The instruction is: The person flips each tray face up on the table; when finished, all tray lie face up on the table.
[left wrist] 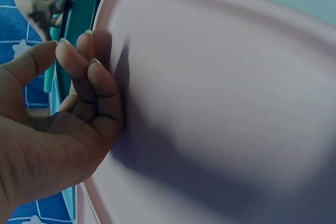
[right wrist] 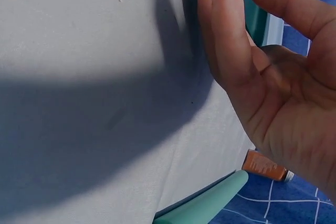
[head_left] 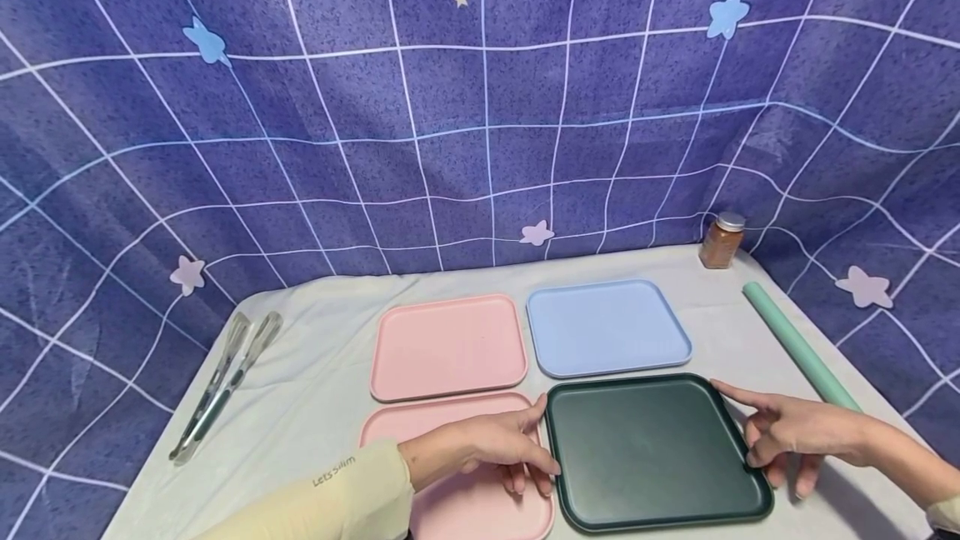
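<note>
A dark green tray point(head_left: 656, 448) lies flat on the white cloth, between my two hands. My left hand point(head_left: 498, 444) reaches over the near pink tray point(head_left: 480, 507), its thumb and a fingertip at the green tray's left rim. At the right rim, my right hand point(head_left: 806, 432) has one digit stretched to the far corner and other fingers against the side. In the left wrist view, the left hand's fingers point(left wrist: 105, 82) are loosely bent over the pink tray. The right hand's fingers point(right wrist: 228, 30) look fairly straight in the right wrist view.
A second pink tray point(head_left: 450, 348) and a light blue tray point(head_left: 607, 327) lie behind. Metal tongs point(head_left: 225, 390) are at the left. A green roll point(head_left: 798, 344) and a jar of brown contents point(head_left: 722, 242) are at the right. A purple curtain point(head_left: 450, 107) encloses the table.
</note>
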`<state>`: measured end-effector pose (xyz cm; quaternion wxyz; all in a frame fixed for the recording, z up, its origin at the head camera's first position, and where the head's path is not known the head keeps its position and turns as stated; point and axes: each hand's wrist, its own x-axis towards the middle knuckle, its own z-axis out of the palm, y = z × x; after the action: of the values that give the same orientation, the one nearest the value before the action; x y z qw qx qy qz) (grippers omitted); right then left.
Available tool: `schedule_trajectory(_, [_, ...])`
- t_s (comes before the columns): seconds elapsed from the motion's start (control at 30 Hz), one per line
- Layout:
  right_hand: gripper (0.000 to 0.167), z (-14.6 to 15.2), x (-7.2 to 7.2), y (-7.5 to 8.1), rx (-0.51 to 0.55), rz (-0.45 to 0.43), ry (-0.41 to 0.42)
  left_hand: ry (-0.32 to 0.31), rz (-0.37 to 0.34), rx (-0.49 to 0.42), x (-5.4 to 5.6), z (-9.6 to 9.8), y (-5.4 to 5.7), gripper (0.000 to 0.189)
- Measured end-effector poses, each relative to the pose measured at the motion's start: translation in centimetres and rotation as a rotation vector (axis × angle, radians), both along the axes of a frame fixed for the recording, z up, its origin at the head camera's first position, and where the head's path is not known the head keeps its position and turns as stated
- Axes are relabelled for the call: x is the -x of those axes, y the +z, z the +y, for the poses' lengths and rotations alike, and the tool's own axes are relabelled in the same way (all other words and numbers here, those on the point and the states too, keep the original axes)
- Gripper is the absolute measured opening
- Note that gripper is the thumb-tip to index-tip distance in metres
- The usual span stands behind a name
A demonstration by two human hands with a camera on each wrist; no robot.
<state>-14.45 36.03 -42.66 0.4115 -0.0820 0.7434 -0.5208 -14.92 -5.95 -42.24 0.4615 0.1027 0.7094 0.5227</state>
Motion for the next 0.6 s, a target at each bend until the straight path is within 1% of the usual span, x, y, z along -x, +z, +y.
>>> schedule_trajectory(0.33, [0.108,-0.15,-0.12,-0.02,-0.019,0.034,0.004,-0.006,0.006,0.021,-0.02,0.14,0.13,0.106])
schedule_trajectory(0.6, [0.108,-0.04,-0.07,-0.03,-0.011,0.026,0.011,-0.021,-0.001,0.017,0.08,0.09,0.02,0.108])
